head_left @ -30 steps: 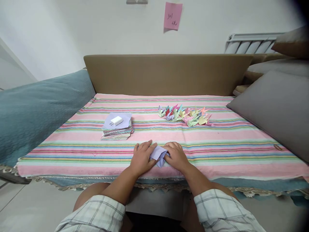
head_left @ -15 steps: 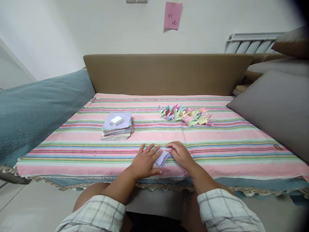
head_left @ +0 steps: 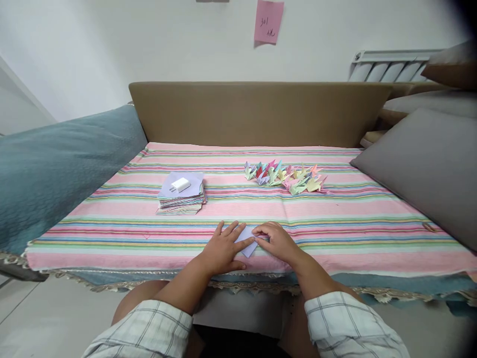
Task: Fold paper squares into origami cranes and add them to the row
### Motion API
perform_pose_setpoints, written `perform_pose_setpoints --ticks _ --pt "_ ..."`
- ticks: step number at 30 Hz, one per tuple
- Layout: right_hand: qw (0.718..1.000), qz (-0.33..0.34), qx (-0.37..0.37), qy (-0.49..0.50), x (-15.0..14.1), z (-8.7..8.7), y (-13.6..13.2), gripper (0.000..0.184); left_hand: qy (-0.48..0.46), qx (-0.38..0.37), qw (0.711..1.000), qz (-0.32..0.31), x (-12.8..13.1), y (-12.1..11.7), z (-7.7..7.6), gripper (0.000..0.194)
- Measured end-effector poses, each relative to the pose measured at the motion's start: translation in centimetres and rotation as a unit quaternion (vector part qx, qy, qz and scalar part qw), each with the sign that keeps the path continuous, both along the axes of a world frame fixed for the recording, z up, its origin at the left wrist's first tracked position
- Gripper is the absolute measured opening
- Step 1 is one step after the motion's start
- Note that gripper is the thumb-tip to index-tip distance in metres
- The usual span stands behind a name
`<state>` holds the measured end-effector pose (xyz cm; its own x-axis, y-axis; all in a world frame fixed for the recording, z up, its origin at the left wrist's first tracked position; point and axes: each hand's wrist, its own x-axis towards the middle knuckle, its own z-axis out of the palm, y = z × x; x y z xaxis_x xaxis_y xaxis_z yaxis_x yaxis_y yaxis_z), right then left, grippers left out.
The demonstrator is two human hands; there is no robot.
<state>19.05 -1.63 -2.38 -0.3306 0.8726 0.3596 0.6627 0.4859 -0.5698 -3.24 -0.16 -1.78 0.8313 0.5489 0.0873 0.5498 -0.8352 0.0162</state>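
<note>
A small folded sheet of lilac origami paper (head_left: pixel 248 249) lies on the striped cloth close to the front edge. My left hand (head_left: pixel 222 249) rests flat with fingers spread, its index finger pressing across the paper. On the paper's right side my right hand (head_left: pixel 276 242) pinches a corner between thumb and fingers. Parts of the sheet are covered by both hands.
Folded paper cranes (head_left: pixel 285 178) in several colours sit together behind my hands. At the left, a white charger plug (head_left: pixel 181 185) lies on a stack of square paper (head_left: pixel 181 203). A grey cushion (head_left: pixel 425 164) leans at the right; a brown backrest (head_left: pixel 261 114) stands behind.
My right hand has moved slightly left and now pinches the paper's right corner. The left index finger reaches across the sheet, whose visible outline has changed from a folded packet to a pointed flap.
</note>
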Motion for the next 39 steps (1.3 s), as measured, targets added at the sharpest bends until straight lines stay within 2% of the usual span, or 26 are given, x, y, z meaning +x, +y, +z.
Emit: perform_pose_setpoints --ticks 8,14,20,26,30,32,34,37,39 --pt "1.0 0.002 -0.011 -0.011 -0.1 0.3 0.1 0.018 0.018 -0.021 0.999 0.024 -0.5 -1.9 0.2 0.077" --pt "0.997 0.004 0.005 -0.073 -0.6 0.1 -0.2 0.022 0.04 -0.003 0.997 0.068 -0.2 -3.6 -0.5 0.079" --pt "0.984 -0.052 0.018 -0.168 -2.0 -0.2 -0.2 0.031 0.05 0.015 0.995 0.086 0.2 -4.0 -0.8 0.083" --pt "0.977 -0.089 0.012 -0.193 -2.7 -0.1 0.1 0.033 0.054 -0.002 0.994 0.097 0.2 -4.5 -0.9 0.083" --pt "0.978 -0.089 0.012 -0.187 -2.6 -0.2 0.1 0.033 0.037 -0.042 0.995 0.078 -0.6 -4.3 0.2 0.073" --pt "0.981 -0.083 0.012 -0.176 -2.5 -0.3 0.1 0.033 0.003 -0.066 0.996 0.067 -1.1 -3.8 1.0 0.065" --pt "0.985 -0.078 0.01 -0.155 -2.3 -0.4 0.1 0.03 -0.045 -0.083 0.992 0.082 -1.3 -3.2 1.7 0.053" --pt "0.991 -0.073 0.005 -0.111 -1.9 -0.5 0.2 0.023 -0.102 -0.074 0.985 0.118 -1.1 -2.1 1.8 0.037" --pt "0.994 -0.068 0.005 -0.085 -1.5 -0.6 0.3 0.019 -0.119 -0.057 0.985 0.116 -1.0 -1.4 1.5 0.033"
